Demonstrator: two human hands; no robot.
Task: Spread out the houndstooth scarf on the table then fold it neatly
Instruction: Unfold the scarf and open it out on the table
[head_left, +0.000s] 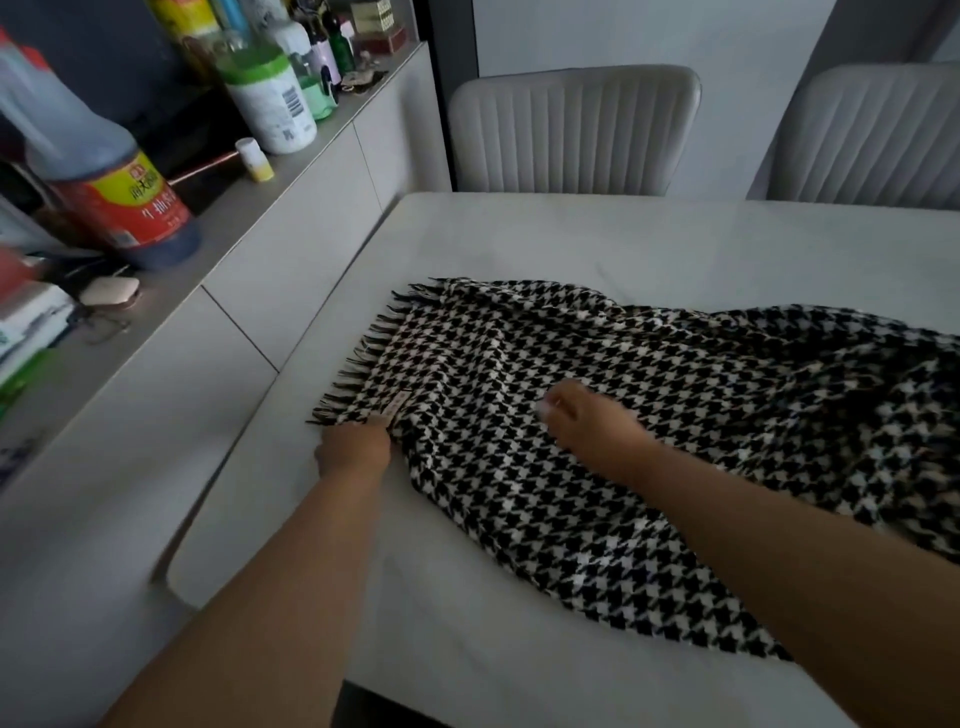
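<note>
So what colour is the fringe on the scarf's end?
Black, seen in the head view: houndstooth scarf fringe.

Both hands (353, 449) (587, 421) on houndstooth scarf (649, 415), white table (571, 239)

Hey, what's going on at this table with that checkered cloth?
A person is laying a black-and-white houndstooth scarf out on a pale table. The left hand grips the near corner by the fringed end, next to a small sewn label. The right hand rests on the middle of the cloth, apparently smoothing it. The left end lies fairly flat, but the right side is rumpled, so no folding has begun.
</note>
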